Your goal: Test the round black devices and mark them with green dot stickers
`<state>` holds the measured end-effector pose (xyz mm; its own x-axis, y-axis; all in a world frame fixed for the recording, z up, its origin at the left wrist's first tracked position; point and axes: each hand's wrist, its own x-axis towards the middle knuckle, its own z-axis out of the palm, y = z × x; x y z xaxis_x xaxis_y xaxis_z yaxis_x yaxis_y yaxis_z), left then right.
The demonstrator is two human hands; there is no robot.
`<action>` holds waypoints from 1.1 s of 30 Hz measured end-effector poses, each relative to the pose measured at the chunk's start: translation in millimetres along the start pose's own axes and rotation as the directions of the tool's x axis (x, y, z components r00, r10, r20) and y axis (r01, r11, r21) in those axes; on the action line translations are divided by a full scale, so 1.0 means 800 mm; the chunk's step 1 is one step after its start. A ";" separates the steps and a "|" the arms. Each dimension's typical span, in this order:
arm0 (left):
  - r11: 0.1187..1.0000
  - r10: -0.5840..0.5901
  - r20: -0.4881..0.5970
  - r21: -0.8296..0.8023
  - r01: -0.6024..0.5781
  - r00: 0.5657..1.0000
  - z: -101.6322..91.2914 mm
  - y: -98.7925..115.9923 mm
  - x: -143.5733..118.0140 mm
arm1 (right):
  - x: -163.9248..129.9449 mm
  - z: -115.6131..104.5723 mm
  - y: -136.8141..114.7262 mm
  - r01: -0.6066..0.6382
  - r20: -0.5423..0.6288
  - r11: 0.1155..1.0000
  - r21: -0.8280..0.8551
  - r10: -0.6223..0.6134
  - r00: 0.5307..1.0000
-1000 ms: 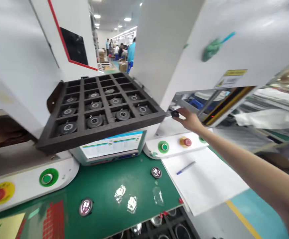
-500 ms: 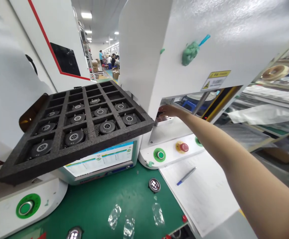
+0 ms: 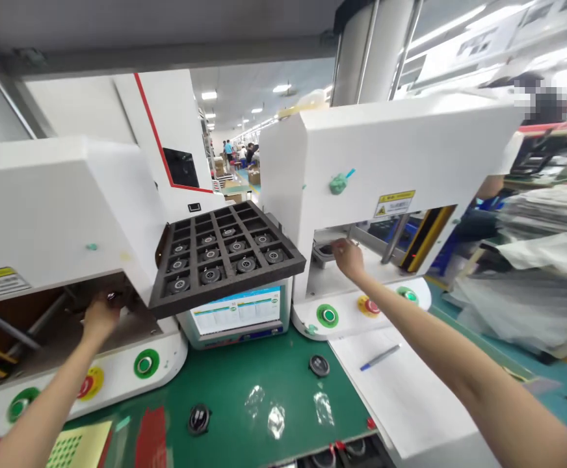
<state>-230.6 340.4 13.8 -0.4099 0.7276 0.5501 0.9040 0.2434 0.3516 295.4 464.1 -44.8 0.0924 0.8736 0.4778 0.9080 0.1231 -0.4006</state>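
Hands both deep in press bays: left hand point(image 3: 99, 316) in left machine point(image 3: 59, 214), grip hidden, cannot tell; right hand point(image 3: 348, 257) fingers curled over black part on fixture point(image 3: 323, 251). Loading step probably; next needs seating part square

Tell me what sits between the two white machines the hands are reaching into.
In the head view, between the left machine and right machine sits a touchscreen monitor, with a black foam tray of round parts above it.
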 end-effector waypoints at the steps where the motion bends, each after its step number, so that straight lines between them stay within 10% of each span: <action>1: 1.000 -0.012 -0.003 -0.005 0.012 1.000 -0.003 -0.003 -0.025 | -0.031 0.009 -0.016 0.014 0.015 0.999 0.050 -0.014 1.000; 4: 0.996 0.056 0.107 -0.069 -0.049 0.993 0.007 0.004 -0.124 | -0.132 0.057 -0.080 0.064 0.174 0.980 0.186 -0.097 0.980; 9: 0.960 0.258 0.445 -0.217 -0.177 0.857 0.033 0.031 -0.263 | -0.226 0.132 -0.188 0.024 0.475 0.963 0.268 -0.154 0.867; 17: 0.953 0.131 0.556 -0.299 0.051 0.821 0.034 0.017 -0.302 | -0.234 0.138 -0.215 -0.091 0.530 0.964 0.251 -0.058 0.846; 24: 0.761 0.004 0.541 -0.547 0.349 0.841 -0.032 0.048 -0.306 | -0.259 0.055 -0.246 -0.068 0.394 0.877 0.476 -0.144 0.908; 30: 0.126 -0.022 0.696 -0.711 0.692 0.718 -0.168 0.117 -0.375 | -0.376 -0.092 -0.252 0.045 0.177 0.606 0.794 -0.302 0.937; 33: 0.193 -0.003 0.641 -0.752 0.630 0.767 -0.212 0.150 -0.414 | -0.432 -0.167 -0.255 0.087 0.043 0.433 0.897 -0.283 0.958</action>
<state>-7.0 19.8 2.6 -0.2393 0.9688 -0.0648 -0.1755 0.0225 0.9842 133.0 74.1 -23.7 -0.1861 0.8226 0.5373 0.0351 0.5520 -0.8331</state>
